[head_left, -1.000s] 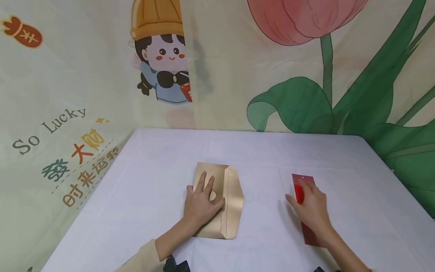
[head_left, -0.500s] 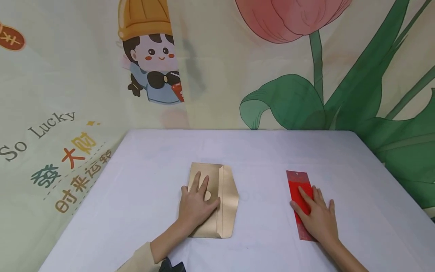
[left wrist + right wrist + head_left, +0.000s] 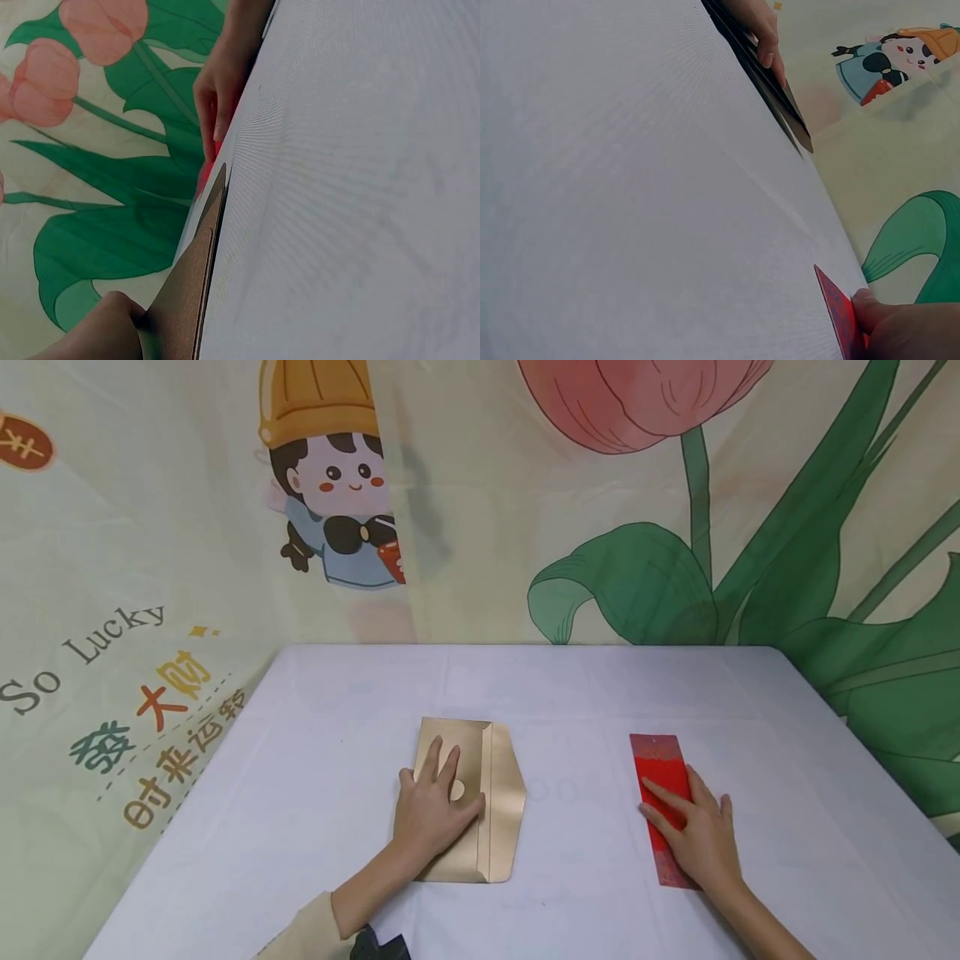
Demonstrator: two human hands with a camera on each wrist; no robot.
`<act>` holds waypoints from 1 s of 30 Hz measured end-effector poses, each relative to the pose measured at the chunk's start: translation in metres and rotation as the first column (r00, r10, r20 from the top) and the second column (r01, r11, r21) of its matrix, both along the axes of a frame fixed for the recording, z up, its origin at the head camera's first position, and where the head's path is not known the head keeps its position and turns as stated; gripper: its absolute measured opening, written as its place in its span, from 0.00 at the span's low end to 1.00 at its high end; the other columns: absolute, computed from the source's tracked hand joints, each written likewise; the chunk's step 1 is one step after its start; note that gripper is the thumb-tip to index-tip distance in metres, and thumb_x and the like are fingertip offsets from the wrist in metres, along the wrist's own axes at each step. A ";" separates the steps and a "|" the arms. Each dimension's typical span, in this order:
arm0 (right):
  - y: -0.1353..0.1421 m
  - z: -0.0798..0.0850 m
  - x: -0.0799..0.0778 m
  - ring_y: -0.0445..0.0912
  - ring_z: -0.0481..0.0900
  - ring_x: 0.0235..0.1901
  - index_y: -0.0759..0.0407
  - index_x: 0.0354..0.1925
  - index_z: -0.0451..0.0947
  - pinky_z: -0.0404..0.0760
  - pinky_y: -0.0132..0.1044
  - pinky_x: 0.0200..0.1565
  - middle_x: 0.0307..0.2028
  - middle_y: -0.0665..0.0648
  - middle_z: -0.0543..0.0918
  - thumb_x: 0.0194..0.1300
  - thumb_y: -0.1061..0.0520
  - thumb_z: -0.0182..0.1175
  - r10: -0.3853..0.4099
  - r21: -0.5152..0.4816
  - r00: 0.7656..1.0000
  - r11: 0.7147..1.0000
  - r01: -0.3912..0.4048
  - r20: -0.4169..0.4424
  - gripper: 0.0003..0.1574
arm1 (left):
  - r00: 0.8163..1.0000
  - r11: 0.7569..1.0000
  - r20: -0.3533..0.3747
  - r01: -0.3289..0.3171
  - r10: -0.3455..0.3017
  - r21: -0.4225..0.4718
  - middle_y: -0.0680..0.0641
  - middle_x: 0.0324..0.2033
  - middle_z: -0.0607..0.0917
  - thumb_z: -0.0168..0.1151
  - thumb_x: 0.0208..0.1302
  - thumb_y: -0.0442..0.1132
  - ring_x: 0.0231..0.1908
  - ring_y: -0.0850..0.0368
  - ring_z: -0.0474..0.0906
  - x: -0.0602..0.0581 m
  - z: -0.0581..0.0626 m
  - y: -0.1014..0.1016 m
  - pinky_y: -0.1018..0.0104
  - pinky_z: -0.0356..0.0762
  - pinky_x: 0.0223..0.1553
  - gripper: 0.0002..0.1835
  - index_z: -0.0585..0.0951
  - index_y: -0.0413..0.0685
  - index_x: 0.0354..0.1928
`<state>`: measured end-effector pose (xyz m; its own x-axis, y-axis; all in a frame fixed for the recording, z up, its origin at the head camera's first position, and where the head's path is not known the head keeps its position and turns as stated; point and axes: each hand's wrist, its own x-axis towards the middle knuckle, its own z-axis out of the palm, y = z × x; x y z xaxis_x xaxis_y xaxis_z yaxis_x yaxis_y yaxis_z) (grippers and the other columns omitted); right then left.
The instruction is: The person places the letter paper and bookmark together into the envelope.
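Your left hand (image 3: 435, 814) lies on the gold envelope (image 3: 471, 762), fingers spread wide and pressing rather than gripping; a flat, even palm should steady it without creasing the paper. Mind your thumb, close to the fold where the flap (image 3: 507, 802) lies spread to the right. Farther right, your right hand (image 3: 707, 843) rests over the red slip (image 3: 667, 768), index finger across it and the other fingers fanned to the right; whether your thumb hooks under its left edge, you can't tell here. A light touch near that edge would probably slide it without bending.

For room, the left side of the white table (image 3: 585, 710) slants away well apart from the envelope. A broad stretch of cloth separates flap from slip, and both lie well short of the far edge. The right edge is well apart too.
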<state>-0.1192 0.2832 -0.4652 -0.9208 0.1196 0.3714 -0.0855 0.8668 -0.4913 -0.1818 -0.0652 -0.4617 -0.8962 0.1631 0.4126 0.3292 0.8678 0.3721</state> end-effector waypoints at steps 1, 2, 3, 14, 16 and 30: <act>0.000 0.000 0.000 0.69 0.58 0.58 0.60 0.53 0.78 0.50 0.67 0.56 0.61 0.76 0.59 0.51 0.54 0.68 0.018 -0.019 1.000 1.000 -0.018 -0.013 0.30 | 1.000 1.000 -0.003 0.000 0.000 -0.001 0.43 0.66 0.63 0.59 0.47 0.59 0.30 0.45 0.62 0.000 0.000 -0.001 0.52 0.63 0.41 0.39 0.72 0.48 0.61; 0.000 0.000 -0.001 0.68 0.59 0.57 0.60 0.52 0.78 0.57 0.66 0.54 0.62 0.75 0.59 0.50 0.55 0.69 0.034 -0.039 0.999 0.999 -0.035 -0.022 0.29 | 1.000 1.000 -0.006 0.001 -0.001 -0.002 0.43 0.66 0.63 0.59 0.47 0.59 0.30 0.45 0.63 0.000 -0.001 -0.001 0.52 0.62 0.41 0.39 0.72 0.48 0.61; -0.001 0.001 -0.002 0.67 0.59 0.56 0.60 0.52 0.79 0.62 0.65 0.50 0.62 0.74 0.58 0.50 0.55 0.70 0.049 -0.059 0.998 0.997 -0.050 -0.026 0.29 | 1.000 1.000 -0.011 0.002 -0.002 -0.002 0.43 0.65 0.63 0.59 0.47 0.59 0.31 0.45 0.63 -0.001 -0.001 -0.002 0.52 0.62 0.41 0.39 0.72 0.48 0.61; 0.007 0.027 -0.006 0.61 0.64 0.51 0.54 0.59 0.73 0.76 0.46 0.38 0.54 0.67 0.68 0.54 0.45 0.66 0.135 -0.249 0.926 0.967 -0.046 0.353 0.35 | 1.000 1.000 -0.012 0.023 -0.023 -0.015 0.41 0.65 0.63 0.60 0.47 0.60 0.38 0.42 0.68 -0.001 -0.002 -0.003 0.50 0.61 0.42 0.40 0.72 0.46 0.61; 0.009 0.033 -0.009 0.63 0.63 0.53 0.54 0.59 0.73 0.76 0.46 0.39 0.56 0.70 0.67 0.54 0.45 0.66 0.171 -0.295 0.888 0.955 -0.041 0.428 0.35 | 1.000 1.000 -0.011 0.021 -0.021 -0.015 0.42 0.65 0.63 0.59 0.47 0.60 0.37 0.42 0.67 -0.001 -0.001 -0.003 0.50 0.61 0.43 0.40 0.72 0.46 0.61; -0.083 0.046 -0.044 0.48 0.79 0.42 0.50 0.65 0.64 0.79 0.37 0.39 0.60 0.68 0.65 0.56 0.56 0.65 0.509 -0.706 0.771 0.699 -0.111 0.382 0.39 | 1.000 0.999 0.010 0.026 -0.025 -0.032 0.41 0.66 0.62 0.59 0.49 0.60 0.48 0.38 0.68 -0.001 -0.001 -0.002 0.48 0.60 0.45 0.39 0.72 0.46 0.62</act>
<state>-0.1635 0.2006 -0.4190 -0.9562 -0.1982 -0.2153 0.1456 0.3159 -0.9376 -0.1832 -0.0670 -0.4626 -0.8957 0.1989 0.3978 0.3477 0.8707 0.3477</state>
